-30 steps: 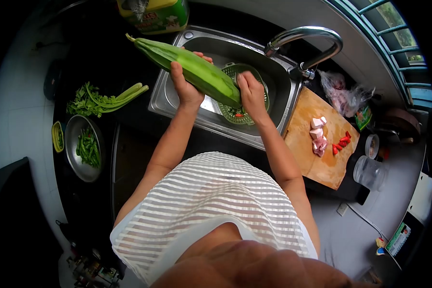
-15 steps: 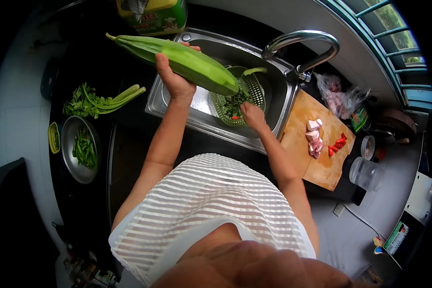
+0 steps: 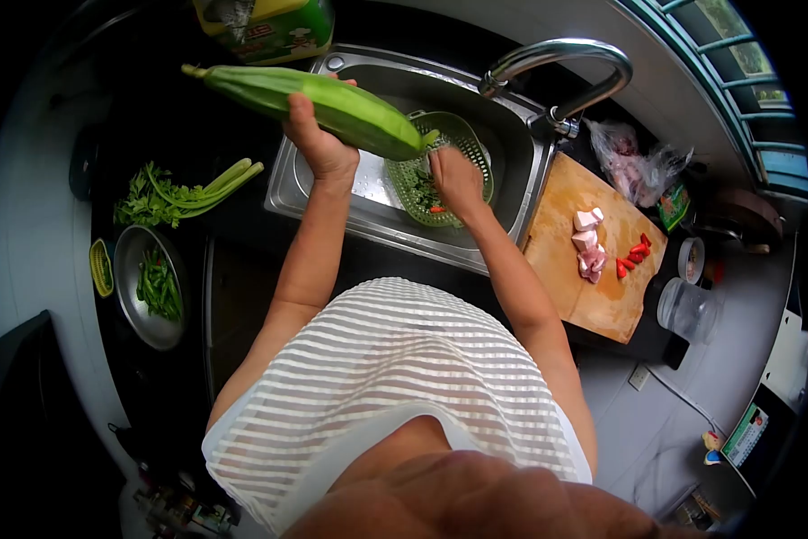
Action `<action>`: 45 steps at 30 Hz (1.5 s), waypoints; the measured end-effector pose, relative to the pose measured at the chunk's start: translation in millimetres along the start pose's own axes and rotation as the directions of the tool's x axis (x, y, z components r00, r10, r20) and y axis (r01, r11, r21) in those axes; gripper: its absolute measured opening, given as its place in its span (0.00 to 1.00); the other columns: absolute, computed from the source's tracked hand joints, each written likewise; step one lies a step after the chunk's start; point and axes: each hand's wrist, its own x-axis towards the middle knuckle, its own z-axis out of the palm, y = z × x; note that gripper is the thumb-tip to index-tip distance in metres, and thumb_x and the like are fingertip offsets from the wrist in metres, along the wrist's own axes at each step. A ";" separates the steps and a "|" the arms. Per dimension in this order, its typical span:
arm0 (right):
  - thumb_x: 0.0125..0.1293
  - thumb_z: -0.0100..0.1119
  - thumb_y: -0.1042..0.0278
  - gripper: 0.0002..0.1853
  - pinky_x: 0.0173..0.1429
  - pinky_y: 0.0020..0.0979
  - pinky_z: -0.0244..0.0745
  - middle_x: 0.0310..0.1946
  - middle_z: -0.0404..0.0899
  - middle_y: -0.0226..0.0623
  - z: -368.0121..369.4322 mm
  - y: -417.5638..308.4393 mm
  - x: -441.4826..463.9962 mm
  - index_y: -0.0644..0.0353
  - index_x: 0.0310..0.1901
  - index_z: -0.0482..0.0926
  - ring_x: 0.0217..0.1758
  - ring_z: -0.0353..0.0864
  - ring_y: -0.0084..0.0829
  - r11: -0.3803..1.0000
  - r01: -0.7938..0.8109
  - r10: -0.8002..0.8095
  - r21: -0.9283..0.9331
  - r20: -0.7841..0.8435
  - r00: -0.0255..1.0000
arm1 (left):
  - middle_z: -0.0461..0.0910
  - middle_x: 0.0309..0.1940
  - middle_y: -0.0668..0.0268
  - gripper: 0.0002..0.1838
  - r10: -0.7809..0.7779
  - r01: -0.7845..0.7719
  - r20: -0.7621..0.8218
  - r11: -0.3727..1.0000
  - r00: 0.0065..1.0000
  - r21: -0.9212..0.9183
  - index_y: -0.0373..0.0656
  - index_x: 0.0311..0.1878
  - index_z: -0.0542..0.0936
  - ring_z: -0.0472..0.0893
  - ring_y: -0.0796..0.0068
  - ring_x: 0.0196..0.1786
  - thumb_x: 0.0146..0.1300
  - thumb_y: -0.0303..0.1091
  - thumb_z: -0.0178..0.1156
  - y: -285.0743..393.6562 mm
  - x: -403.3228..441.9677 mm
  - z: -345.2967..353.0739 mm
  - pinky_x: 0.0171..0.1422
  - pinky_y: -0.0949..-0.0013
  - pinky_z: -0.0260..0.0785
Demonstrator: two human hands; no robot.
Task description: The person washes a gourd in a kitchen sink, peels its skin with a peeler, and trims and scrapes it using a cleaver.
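Note:
My left hand point(image 3: 325, 148) is wrapped round the middle of a long green gourd point(image 3: 350, 110), holding it tilted over the sink point(image 3: 283, 180). Its stem end points left. Pale, smooth patches along the gourd look peeled; darker skin shows toward the stem. My right hand point(image 3: 456, 180) is closed just beside the gourd's lower right end, above a green colander point(image 3: 478, 148) in the sink. Whatever the right fingers hold is hidden. A small pale-green strip point(image 3: 431, 137) shows at the gourd's tip. Dark green scraps and a small red piece lie inside the colander.
A chrome faucet point(image 3: 566, 52) arches over the sink. Right of it is a cutting board point(image 3: 566, 301) with meat pieces point(image 3: 587, 242) and red peppers point(image 3: 633, 257). Celery point(image 3: 184, 193) and a metal bowl point(image 3: 139, 314) of cut green peppers lie left. A bagged item point(image 3: 633, 166) sits behind the board.
My right hand has moved up and slightly left toward the gourd's end. The gourd, in my left hand, has shifted slightly left. The curled green strip at the colander's far rim is no longer visible.

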 end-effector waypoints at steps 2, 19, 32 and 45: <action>0.63 0.42 0.58 0.14 0.37 0.47 0.67 0.28 0.75 0.47 58.3 73.8 -39.7 0.61 0.31 0.70 0.33 0.75 0.48 0.991 -0.133 0.132 -0.006 0.139 0.981 | 0.72 0.35 0.57 0.32 -0.096 0.076 -0.131 0.986 0.987 -0.146 0.41 0.47 0.65 0.77 0.61 0.37 0.54 0.63 0.48 9.2 2.3 2.9 0.41 0.61 0.71; 0.62 0.44 0.55 0.16 0.34 0.45 0.66 0.27 0.75 0.48 37.3 77.8 -41.6 0.61 0.28 0.72 0.32 0.73 0.50 0.991 -0.128 0.131 -0.028 0.152 0.980 | 0.72 0.35 0.58 0.32 -0.182 0.155 -0.095 0.959 0.979 -0.236 0.45 0.45 0.67 0.76 0.59 0.35 0.52 0.65 0.47 4.5 -1.0 -16.1 0.42 0.58 0.70; 0.61 0.49 0.64 0.11 0.29 0.25 0.63 0.18 0.69 0.38 -87.2 -64.4 24.9 0.66 0.30 0.72 0.22 0.67 0.23 0.786 0.107 -0.106 0.609 -0.038 0.994 | 0.69 0.40 0.64 0.38 -0.169 0.213 0.243 0.962 0.955 -0.171 0.41 0.52 0.63 0.72 0.69 0.43 0.47 0.62 0.58 -9.1 -38.4 -12.7 0.47 0.61 0.68; 0.63 0.42 0.64 0.11 0.32 0.42 0.64 0.24 0.71 0.48 -53.9 -49.5 15.6 0.62 0.29 0.69 0.28 0.71 0.48 0.805 0.389 -0.329 0.448 -0.208 0.921 | 0.70 0.45 0.61 0.34 -0.016 -0.036 0.283 0.983 0.959 0.179 0.35 0.54 0.63 0.72 0.70 0.47 0.52 0.54 0.56 -24.0 -52.8 -22.2 0.50 0.68 0.66</action>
